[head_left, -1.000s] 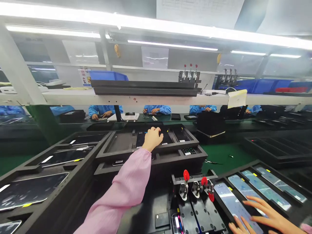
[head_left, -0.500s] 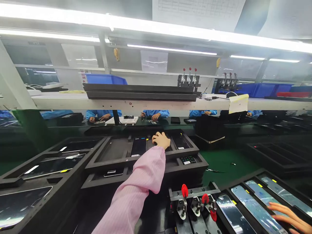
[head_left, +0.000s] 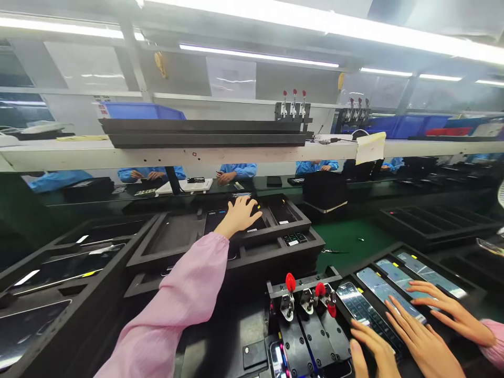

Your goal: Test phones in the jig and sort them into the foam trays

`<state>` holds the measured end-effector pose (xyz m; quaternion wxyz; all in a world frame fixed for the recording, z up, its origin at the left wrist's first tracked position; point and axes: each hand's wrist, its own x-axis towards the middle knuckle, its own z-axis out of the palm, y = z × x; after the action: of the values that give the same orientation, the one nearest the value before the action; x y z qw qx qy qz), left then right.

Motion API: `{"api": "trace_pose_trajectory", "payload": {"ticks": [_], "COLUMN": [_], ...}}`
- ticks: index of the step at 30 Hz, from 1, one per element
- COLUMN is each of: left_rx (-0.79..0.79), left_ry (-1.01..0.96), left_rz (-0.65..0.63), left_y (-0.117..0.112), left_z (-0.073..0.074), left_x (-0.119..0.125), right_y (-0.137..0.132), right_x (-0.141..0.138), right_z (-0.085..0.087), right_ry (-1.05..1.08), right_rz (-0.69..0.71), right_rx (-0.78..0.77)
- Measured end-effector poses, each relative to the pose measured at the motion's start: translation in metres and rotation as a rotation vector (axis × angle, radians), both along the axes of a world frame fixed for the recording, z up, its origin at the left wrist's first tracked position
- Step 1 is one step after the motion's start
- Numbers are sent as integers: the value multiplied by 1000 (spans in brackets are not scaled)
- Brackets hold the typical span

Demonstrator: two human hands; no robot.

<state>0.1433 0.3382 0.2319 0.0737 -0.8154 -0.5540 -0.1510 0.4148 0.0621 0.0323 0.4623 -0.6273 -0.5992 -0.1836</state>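
Note:
My left hand (head_left: 239, 214), in a pink sleeve, reaches over the black foam tray (head_left: 155, 257). Its fingers are spread above a dark phone (head_left: 255, 224) lying in a slot; whether the fingertips touch it is hidden. Another dark phone (head_left: 283, 212) lies to its right. At the bottom right, my right hand (head_left: 372, 346) is partly cut off, thumb and fingers apart, at the near end of a phone with a lit grid screen (head_left: 364, 310). Beside it a co-worker's two hands (head_left: 423, 336) rest over a blue-screened phone (head_left: 388, 294) and its neighbour.
A clamp fixture (head_left: 301, 286) with red-tipped levers stands in the middle, a lit phone (head_left: 277, 359) beneath it. More trayed phones (head_left: 74, 262) lie at left. A white shelf (head_left: 236, 156) crosses above. Across the bench, people in blue sleeves (head_left: 238, 170) work.
The view has shifted right and down. My left hand has opened out above the phone and moved slightly left. My right hand and a second co-worker's hand have come into view over the phones.

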Motion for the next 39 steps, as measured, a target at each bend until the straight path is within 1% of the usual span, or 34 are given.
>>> {"api": "trace_pose_trajectory", "payload": {"ticks": [2,4,9,15,22,31,34,39], "left_rx": [17,26,20,-12,-23,-32,-12,44], "left_ry": [31,41,32,39,34,33,25,7], "left_rz": [-99,-145,-189,-235,-227,-219,-187,-111], "left_y": [-8,-12,-11,-6,-6,-9,-11,-16], "left_z": [-4,-10,-17,-20,-21,-20,-18,-16], "left_x": [-12,-23,-41,-45,-44,-44,-46,-48], "right_y": [7,17,30,31,34,35,34,36], "right_x": [-21,-30,-28,-31,-24,-27,-26,-20], "right_z": [9,16,26,37,32,34,32,23], "right_ry": [133,194,296,403,396,379,366,333], "right_rz": [22,53,68,131,145,147,149,183], "right_rx": [-10,-52,-150,-246,-346,-377,-373,-351]}}
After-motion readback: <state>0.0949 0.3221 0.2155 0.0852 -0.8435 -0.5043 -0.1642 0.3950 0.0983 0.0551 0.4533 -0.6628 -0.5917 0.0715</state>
